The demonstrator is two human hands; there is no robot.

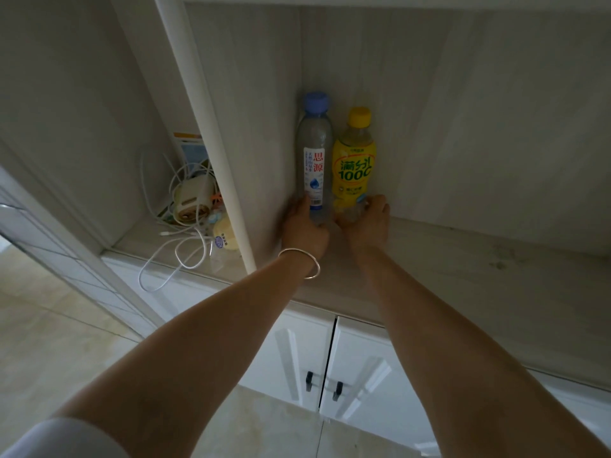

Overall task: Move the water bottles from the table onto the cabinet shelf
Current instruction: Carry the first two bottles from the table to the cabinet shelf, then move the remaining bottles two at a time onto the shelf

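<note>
Two bottles stand upright side by side in the back left corner of the cabinet shelf point(463, 259). The clear water bottle point(314, 153) has a blue cap and a white label. To its right is a yellow drink bottle point(353, 160) with a yellow cap. My left hand point(304, 226), with a silver bangle on its wrist, grips the base of the clear bottle. Around the base of the yellow bottle my right hand point(367, 223) is wrapped. Both arms reach forward over the shelf edge.
A white upright panel point(211, 127) divides this shelf from the left compartment, where white cables point(185, 233), a cream charger and small items lie. Below the shelf are white cabinet doors point(363, 368) with black handles. Tiled floor lies below.
</note>
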